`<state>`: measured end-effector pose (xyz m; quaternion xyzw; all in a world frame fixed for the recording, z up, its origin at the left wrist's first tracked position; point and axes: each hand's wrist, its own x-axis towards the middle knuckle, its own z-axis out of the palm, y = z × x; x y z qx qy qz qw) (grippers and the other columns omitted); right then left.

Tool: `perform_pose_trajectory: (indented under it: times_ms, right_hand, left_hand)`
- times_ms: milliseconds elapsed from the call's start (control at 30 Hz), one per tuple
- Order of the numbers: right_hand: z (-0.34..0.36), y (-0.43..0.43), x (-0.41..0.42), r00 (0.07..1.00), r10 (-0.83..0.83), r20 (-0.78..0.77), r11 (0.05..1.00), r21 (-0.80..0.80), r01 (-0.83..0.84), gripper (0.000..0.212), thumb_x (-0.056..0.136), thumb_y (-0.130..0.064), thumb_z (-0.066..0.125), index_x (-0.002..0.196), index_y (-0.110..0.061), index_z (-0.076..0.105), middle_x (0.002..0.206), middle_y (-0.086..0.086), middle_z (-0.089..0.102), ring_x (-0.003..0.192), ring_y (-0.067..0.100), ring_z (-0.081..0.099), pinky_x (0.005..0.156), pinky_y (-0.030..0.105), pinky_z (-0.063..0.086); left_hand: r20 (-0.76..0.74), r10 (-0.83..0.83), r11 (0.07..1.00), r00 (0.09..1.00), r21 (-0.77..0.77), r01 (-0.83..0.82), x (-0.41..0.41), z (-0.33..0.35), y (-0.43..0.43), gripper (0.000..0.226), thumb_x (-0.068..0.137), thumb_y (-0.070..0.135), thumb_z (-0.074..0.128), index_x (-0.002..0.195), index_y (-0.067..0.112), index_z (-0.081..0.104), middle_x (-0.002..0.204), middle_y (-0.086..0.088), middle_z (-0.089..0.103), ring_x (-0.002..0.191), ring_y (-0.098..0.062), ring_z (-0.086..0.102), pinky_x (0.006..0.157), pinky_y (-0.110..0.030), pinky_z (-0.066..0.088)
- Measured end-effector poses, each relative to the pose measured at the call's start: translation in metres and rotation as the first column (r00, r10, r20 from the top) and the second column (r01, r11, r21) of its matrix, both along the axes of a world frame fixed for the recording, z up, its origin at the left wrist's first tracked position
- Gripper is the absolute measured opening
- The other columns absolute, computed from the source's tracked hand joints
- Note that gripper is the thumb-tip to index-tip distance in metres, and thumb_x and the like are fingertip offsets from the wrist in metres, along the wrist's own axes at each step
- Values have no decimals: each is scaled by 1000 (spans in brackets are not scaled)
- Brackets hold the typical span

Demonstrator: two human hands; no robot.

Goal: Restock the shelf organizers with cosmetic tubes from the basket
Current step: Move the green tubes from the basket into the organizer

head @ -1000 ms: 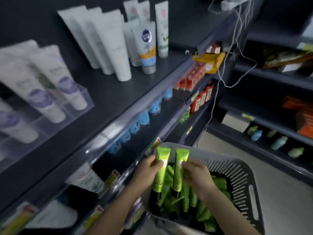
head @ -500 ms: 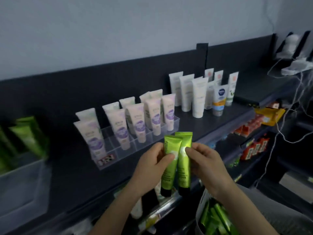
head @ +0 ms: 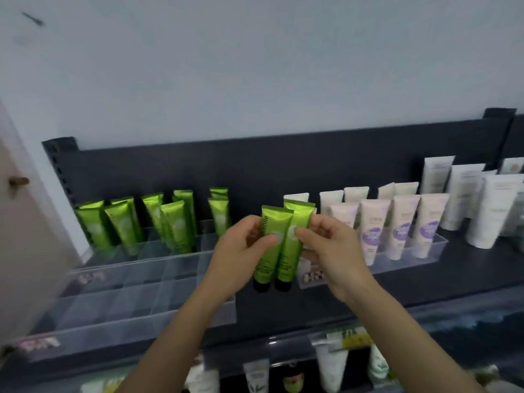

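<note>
Green tubes (head: 268, 265) — two, upright, caps down, side by side — are held above the shelf (head: 425, 282): one is pinched by the left hand (head: 241, 252), the other by the right hand (head: 333, 251). A clear organizer (head: 136, 282) just left is partly stocked with matching tubes (head: 175, 225) at its back.

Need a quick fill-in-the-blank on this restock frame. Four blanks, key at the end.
1. The left hand and right hand together hold ____ green tubes.
2. Those held tubes have their black caps pointing ____.
3. In the left clear organizer, the shelved green tubes stand in the ____ rows; the front compartments are empty.
4. The right organizer holds pale tubes with ____ labels.
Missing words: two; down; back; purple.
</note>
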<state>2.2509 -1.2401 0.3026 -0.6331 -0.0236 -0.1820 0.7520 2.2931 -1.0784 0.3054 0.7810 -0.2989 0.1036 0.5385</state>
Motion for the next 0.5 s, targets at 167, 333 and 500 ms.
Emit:
perform_pose_trajectory:
  times_ms: [167,333,500]
  right_hand:
    - [18,54,39,996,55,72,997,-63,-50,12,83,-2,65,93,-9,69,93,9,73,90,23,68,81,36,56]
    - [27,96,81,990,-54,131,996,-70,64,19,81,-2,69,86,-20,70,86,2,74,79,11,67,76,30,56]
    - [14,120,115,980,-145,137,970,-175,168,11,80,-9,72,85,-19,71,83,-1,73,80,13,68,79,37,58]
  left_hand:
    - [137,217,976,966,-42,-213,17,16,60,30,85,14,67,66,31,52,59,23,55,58,6,50,58,-10,37]
    - [78,434,894,897,-163,-418,53,19,110,33,81,17,72,58,20,49,47,18,46,50,2,41,55,-14,31]
    - [117,509,861,853,-88,-502,83,10,129,47,81,22,73,53,25,35,51,10,33,51,-6,32,52,-22,27]
